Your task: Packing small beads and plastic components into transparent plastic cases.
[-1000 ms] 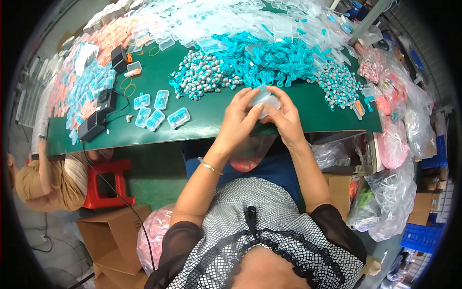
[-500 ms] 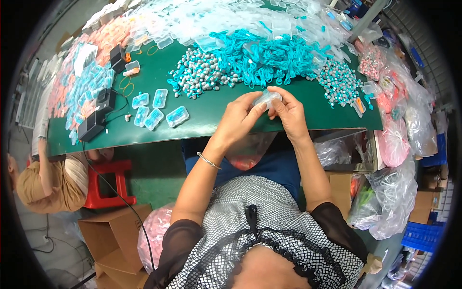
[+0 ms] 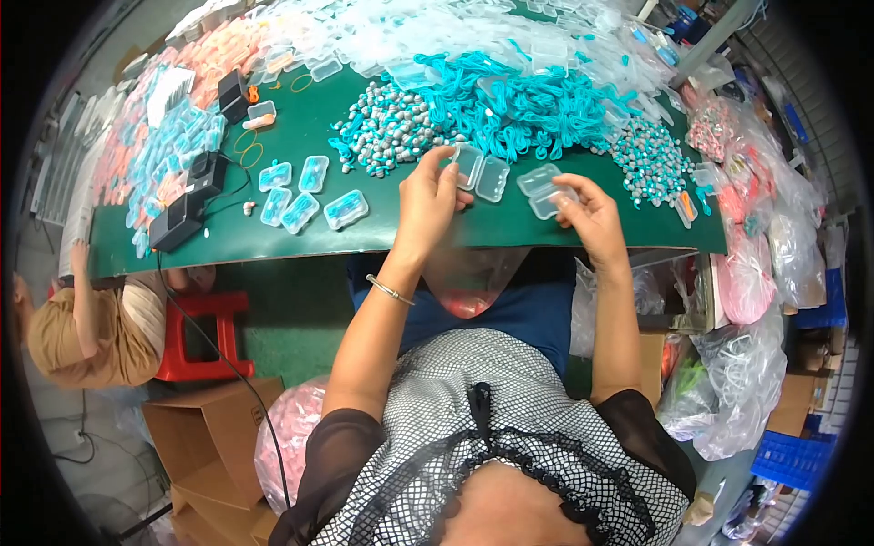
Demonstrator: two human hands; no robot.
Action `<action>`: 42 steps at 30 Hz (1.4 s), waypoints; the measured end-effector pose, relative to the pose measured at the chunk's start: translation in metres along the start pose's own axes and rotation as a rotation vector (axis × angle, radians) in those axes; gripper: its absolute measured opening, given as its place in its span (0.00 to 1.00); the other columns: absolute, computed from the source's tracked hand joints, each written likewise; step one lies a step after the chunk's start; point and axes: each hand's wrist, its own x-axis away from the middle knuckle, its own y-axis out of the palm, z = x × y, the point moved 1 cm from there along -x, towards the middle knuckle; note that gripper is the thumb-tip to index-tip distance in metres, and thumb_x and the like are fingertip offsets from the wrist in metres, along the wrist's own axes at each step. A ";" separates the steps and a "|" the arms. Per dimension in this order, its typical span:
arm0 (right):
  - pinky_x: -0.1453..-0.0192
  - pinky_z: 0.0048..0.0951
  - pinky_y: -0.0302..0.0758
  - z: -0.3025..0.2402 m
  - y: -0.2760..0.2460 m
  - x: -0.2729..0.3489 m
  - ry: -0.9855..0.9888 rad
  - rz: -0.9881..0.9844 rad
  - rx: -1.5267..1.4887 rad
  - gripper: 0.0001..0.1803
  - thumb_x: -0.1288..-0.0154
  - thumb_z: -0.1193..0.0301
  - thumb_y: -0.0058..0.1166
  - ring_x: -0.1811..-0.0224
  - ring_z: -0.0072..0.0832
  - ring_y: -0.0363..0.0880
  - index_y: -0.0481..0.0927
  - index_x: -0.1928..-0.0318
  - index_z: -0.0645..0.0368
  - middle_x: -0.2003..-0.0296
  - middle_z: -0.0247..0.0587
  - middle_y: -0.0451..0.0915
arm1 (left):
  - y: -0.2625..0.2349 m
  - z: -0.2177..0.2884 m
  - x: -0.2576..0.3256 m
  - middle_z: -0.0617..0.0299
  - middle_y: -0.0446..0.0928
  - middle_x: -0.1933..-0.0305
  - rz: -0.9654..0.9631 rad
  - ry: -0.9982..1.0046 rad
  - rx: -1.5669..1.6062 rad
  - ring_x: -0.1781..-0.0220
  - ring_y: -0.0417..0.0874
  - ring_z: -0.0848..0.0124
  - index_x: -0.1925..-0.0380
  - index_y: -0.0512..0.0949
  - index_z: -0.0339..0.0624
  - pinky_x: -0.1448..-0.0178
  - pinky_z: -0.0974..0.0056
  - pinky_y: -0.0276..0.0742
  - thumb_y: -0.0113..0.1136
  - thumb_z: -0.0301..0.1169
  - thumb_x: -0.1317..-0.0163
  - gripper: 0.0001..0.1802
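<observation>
My left hand (image 3: 425,202) pinches a small clear plastic case (image 3: 493,178) by one half, its lid swung open flat over the green tabletop. A second clear case (image 3: 540,179), likewise unfolded, is gripped at its near corner between thumb and fingers of my right hand (image 3: 592,217). Both cases look empty. Just beyond them lies a heap of bundled teal cords (image 3: 510,109). Small grey-and-teal plugs (image 3: 387,127) are piled left of the cords, and a similar pile (image 3: 648,162) sits to the right.
Several filled cases (image 3: 346,209) with teal contents rest at left, near black boxes (image 3: 191,205) with a cable. Loose clear cases (image 3: 391,36) cover the far side. Another person (image 3: 96,332) sits at far left beside a red stool (image 3: 214,337). Plastic bags (image 3: 746,273) crowd the right.
My hands have moved apart from close together. Clear plastic, bunched between them before, now shows as two unfolded cases, one in each hand.
</observation>
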 end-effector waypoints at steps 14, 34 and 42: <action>0.58 0.32 0.72 -0.003 -0.033 0.008 -0.386 0.160 0.852 0.20 0.42 0.72 0.66 0.58 0.30 0.76 0.81 0.48 0.58 0.59 0.38 0.80 | -0.036 0.025 0.018 0.55 0.75 0.40 -0.411 0.542 -0.833 0.39 0.74 0.52 0.47 0.80 0.45 0.34 0.53 0.68 0.66 0.29 0.47 0.24; 0.41 0.45 0.70 0.000 -0.026 0.015 -0.570 0.157 1.161 0.07 0.45 0.74 0.65 0.41 0.46 0.74 0.80 0.67 0.59 0.52 0.43 0.78 | 0.006 0.008 0.041 0.56 0.76 0.53 -0.230 0.684 -0.804 0.49 0.76 0.55 0.59 0.79 0.41 0.49 0.53 0.73 0.73 0.36 0.52 0.21; 0.53 0.40 0.73 0.003 0.017 0.013 -0.557 0.205 1.112 0.11 0.45 0.68 0.67 0.55 0.42 0.75 0.76 0.71 0.56 0.62 0.38 0.78 | 0.026 0.011 0.043 0.56 0.76 0.57 -0.153 0.587 -0.875 0.53 0.76 0.55 0.57 0.79 0.41 0.52 0.53 0.73 0.72 0.39 0.49 0.22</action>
